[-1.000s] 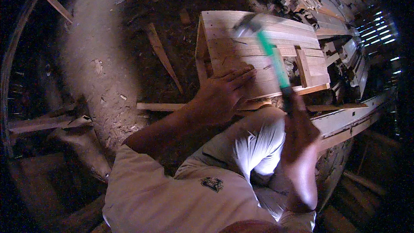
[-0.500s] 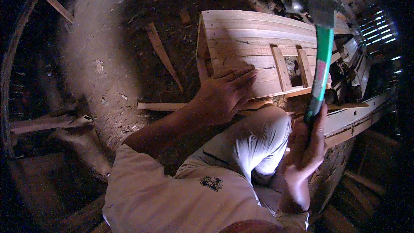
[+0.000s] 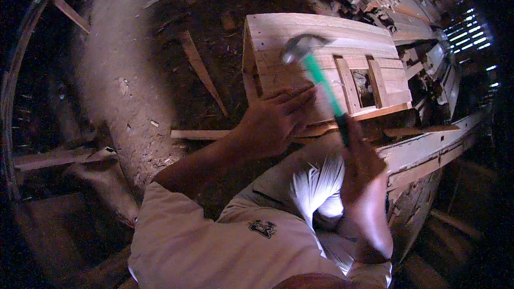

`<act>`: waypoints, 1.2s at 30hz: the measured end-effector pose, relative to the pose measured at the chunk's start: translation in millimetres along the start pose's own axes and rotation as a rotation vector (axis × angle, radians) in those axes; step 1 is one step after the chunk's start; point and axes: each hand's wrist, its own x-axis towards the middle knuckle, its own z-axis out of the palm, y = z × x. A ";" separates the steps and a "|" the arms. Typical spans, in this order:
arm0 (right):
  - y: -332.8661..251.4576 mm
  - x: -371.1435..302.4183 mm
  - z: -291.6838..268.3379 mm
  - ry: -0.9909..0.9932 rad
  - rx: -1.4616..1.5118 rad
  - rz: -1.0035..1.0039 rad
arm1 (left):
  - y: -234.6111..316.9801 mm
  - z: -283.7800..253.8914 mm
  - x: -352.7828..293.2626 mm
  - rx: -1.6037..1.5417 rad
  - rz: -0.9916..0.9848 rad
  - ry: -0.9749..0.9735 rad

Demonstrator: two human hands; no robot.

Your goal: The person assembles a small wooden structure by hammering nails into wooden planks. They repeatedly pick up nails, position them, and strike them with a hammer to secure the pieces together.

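A wooden box of pale slats [image 3: 278, 24] lies in front of me, with a square opening on its right part framed by two short upright battens [image 3: 348, 83]. My left hand [image 3: 276, 120] lies on the near left part of the slats, fingers stretched out flat. In my right hand [image 3: 364, 163] is a claw hammer [image 3: 325, 83] with a green handle and black grip. Its metal head, smeared by motion, is over the slats beyond my left fingertips; I cannot tell whether it touches them. No nail shows clearly under it.
Beside my knee [image 3: 321, 182] a long pale beam [image 3: 439, 142] runs to the right. A loose board [image 3: 201, 134] is under my left forearm, and a narrow pointed strip [image 3: 203, 72] lies on the dirt floor [image 3: 123, 91]. Scrap wood [image 3: 369, 8] is piled at the far right.
My right hand has swung the hammer left and down, from upright at the box's right side to over its left-middle slats. My left hand has stayed almost still.
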 end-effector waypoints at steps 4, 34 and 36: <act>-4.7 -11.2 0.4 0.449 0.680 0.402 | 4.9 -6.6 3.4 -0.006 -0.041 -0.023; -20.9 -14.5 4.2 0.471 0.422 0.372 | -1.2 -3.6 4.4 -0.015 0.038 0.039; -13.9 -16.8 14.8 0.314 0.367 0.320 | -3.3 0.5 2.4 0.050 0.054 0.026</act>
